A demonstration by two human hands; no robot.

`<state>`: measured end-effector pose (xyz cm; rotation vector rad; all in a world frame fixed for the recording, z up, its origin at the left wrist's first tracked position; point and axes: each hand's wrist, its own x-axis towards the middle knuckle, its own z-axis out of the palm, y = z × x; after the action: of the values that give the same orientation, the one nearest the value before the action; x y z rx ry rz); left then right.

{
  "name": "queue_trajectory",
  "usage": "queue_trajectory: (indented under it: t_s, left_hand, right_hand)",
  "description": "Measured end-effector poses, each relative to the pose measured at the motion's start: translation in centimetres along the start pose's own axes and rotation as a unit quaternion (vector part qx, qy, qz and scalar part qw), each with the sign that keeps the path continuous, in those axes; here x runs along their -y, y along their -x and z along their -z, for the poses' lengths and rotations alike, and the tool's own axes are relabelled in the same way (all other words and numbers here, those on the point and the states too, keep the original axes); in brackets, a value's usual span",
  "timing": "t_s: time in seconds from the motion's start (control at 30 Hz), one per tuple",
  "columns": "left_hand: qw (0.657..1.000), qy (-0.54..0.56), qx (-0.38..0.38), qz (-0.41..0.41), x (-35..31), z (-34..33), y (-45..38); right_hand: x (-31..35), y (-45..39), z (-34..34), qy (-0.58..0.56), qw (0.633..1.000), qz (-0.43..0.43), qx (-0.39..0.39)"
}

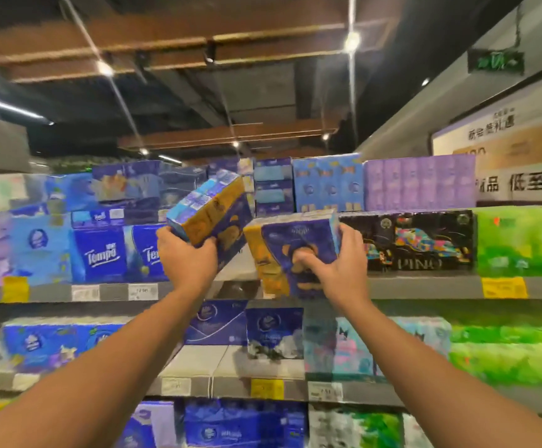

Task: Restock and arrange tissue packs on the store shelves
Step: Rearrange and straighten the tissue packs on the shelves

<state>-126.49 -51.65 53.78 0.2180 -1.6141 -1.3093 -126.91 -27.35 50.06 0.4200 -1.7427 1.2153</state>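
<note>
Both arms are raised toward the upper shelf (424, 287). My left hand (187, 255) grips a blue and gold tissue pack (213, 215) from below, and the pack is tilted up to the right. My right hand (334, 257) grips a second blue and gold tissue pack (290, 250), fingers curled over its front and right side. This second pack hangs at the shelf's front edge, before a gap between the Tempo packs (101, 253) and the black patterned packs (418, 240). The two held packs almost touch.
More blue and purple packs (327, 182) are stacked on top at the back. Green packs (521, 240) fill the right end. The lower shelf (230, 388) holds blue, teal and green packs with a bare patch in the middle. Price tags line the shelf edges.
</note>
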Motion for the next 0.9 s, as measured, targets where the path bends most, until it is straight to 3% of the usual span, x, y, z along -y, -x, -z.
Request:
queue_trajectory:
  t_s: [0.27, 0.43, 0.6, 0.8, 0.9]
  left_hand:
    - [0.998, 0.06, -0.006, 0.034, 5.3, -5.7, -5.4]
    - [0.991, 0.104, 0.061, 0.053, 7.3, -10.3, -7.8]
    - [0.963, 0.163, 0.15, 0.156, 10.2, -12.8, -9.2]
    - [0.95, 0.11, 0.258, 0.14, 10.1, -13.6, -11.7]
    - [0.924, 0.164, 0.269, 0.218, 10.2, -14.2, -12.4]
  right_hand:
    - [-4.2, -4.4, -6.6, -0.031, 0.999, -0.018, 0.027]
    - [-5.2, -5.1, -8.2, 0.017, 1.0, -0.008, -0.009]
    - [-5.9, -4.3, -8.4, 0.043, 0.998, -0.014, -0.05]
    - [-6.0, -4.5, -8.1, 0.066, 0.997, -0.014, -0.044]
    - [-6.1, -4.6, -8.2, 0.075, 0.996, -0.006, -0.045]
